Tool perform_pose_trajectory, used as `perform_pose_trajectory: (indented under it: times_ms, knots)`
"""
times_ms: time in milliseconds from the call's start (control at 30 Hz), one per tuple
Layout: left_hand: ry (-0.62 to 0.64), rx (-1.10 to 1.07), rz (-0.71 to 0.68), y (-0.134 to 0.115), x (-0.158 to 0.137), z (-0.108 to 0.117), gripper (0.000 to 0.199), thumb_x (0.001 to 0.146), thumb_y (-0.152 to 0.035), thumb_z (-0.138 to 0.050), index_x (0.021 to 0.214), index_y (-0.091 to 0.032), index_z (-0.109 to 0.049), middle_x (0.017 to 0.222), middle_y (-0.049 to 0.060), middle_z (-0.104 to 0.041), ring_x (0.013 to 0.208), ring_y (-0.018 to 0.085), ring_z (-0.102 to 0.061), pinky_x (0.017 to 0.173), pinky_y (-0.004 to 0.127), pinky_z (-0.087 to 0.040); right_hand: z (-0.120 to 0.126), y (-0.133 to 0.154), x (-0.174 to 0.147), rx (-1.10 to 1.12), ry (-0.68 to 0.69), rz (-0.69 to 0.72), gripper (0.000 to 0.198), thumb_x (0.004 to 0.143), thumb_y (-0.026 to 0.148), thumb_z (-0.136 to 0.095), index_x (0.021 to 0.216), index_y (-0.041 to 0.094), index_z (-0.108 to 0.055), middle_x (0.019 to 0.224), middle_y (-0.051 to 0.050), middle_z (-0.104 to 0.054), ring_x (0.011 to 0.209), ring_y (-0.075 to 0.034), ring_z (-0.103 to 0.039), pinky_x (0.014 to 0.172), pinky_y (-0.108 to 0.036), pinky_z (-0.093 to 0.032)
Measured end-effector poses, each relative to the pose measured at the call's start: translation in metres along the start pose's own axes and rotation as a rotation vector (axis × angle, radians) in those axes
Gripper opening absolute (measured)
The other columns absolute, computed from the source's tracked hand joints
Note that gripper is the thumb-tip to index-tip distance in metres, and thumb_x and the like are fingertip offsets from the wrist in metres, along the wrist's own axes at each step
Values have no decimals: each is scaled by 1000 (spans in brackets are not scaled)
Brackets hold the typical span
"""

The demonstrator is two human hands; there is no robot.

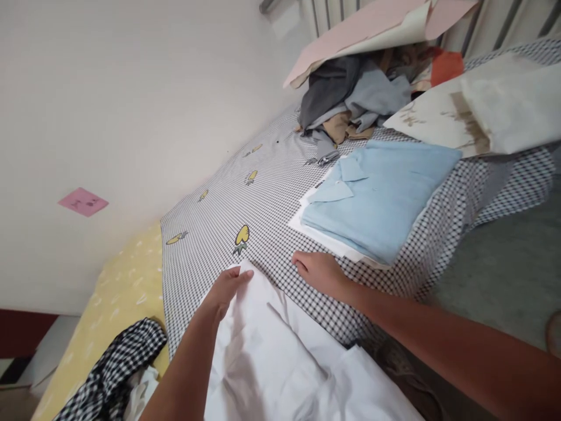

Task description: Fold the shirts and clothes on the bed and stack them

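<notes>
– Hands?
– Left hand [232, 285] pinches white cloth's [280, 351] corner, the rest spread nearer the wearer; right hand [322, 273] loosely fisted (contents hidden), just beside.
– Around?
– Folded blue shirt [381, 193] past right hand; heaped clothes [331, 88] farther; left forearm [186, 359] hides cloth's edge.

A plain, pale wall [131, 88] fills the upper left, softly and evenly lit, with a pink paper note [83, 202] stuck to it (its dark markings are too small to read). Against the wall stands a bed [210, 216] spread with a black-and-white checked sheet printed with yellow pineapples — a yellow patterned cover [127, 280] borders it at the left — and upright grey bars [508, 24] rise behind its far end. Dull grey-green floor [491, 251] shows at the right, and a dark red patch [24, 333] at the lower left.
</notes>
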State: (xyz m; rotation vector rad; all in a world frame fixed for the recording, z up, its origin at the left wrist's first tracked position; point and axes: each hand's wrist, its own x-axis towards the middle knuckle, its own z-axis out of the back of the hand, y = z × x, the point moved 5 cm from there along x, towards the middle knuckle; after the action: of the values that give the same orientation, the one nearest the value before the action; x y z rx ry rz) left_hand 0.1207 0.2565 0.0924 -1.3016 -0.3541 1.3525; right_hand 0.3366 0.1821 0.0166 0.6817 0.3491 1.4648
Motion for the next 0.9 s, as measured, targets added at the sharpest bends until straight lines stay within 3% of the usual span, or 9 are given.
perform_pose_trajectory:
  times_ms: [233,333,400,467,567,633,700,767,900]
  knots:
    - [-133,-58,-169,-2,18,-12,52,58,-59,-85,79,-16,-66,64,-2,-62,59,12,-56,58,26,-48,-2,-3,0,-9,-6,-9,25,99,24,-47,109,26,-70,94,-1,-78,83,-17,-68,70,-27,-35]
    - [-151,22,-182,6,26,-17,53,65,-50,-84,102,-15,-71,70,-3,-64,63,12,-58,60,25,-48,-2,-4,0,-13,-4,-17,26,99,25,-47,108,26,-70,93,0,-78,84,-17,-68,69,-27,-36]
    - [-171,174,-235,2,26,-18,60,78,-44,-76,129,-17,-63,90,2,-71,79,15,-65,73,29,-53,-1,-4,0,-6,-10,-11,26,99,25,-47,108,26,-71,94,0,-78,84,-17,-68,70,-27,-37]
    - [-239,437,-319,-11,19,-15,58,88,-34,-65,142,-18,-54,116,10,-71,98,20,-69,89,39,-55,0,-3,0,3,-16,-10,26,99,24,-46,107,26,-71,94,0,-78,84,-17,-68,70,-27,-37]
    - [-470,879,-569,-35,-15,-15,43,95,-19,-50,137,-18,-59,135,16,-66,120,27,-64,111,59,-41,0,-3,-1,4,-12,-13,26,98,23,-46,108,26,-71,92,-1,-78,82,-17,-68,70,-27,-37]
    - [-640,1089,-786,-41,-50,-26,43,97,-11,-40,133,-18,-62,137,15,-67,128,26,-61,121,62,-27,0,-3,-1,-4,-14,-9,27,98,22,-46,109,25,-71,91,-1,-78,82,-18,-68,70,-27,-38]
    - [-720,1200,-956,-30,-80,-47,49,97,-5,-33,136,-17,-60,138,14,-67,131,23,-60,126,58,-19,-1,-4,-1,-13,-25,-3,27,97,22,-47,109,25,-71,92,-1,-79,83,-18,-69,71,-27,-38]
    - [-706,1252,-1029,-6,-95,-70,51,98,-5,-33,144,-15,-53,140,13,-67,136,22,-57,129,56,-14,-2,-5,-1,-18,-41,4,26,97,22,-47,108,25,-71,93,-1,-79,83,-18,-69,71,-27,-38]
    - [-557,1284,-695,54,-65,-98,51,104,-30,-39,151,-11,-46,145,17,-61,141,29,-52,122,60,-32,-6,-6,-1,-37,-74,20,26,97,23,-47,107,26,-70,92,0,-79,80,-17,-68,69,-27,-38]
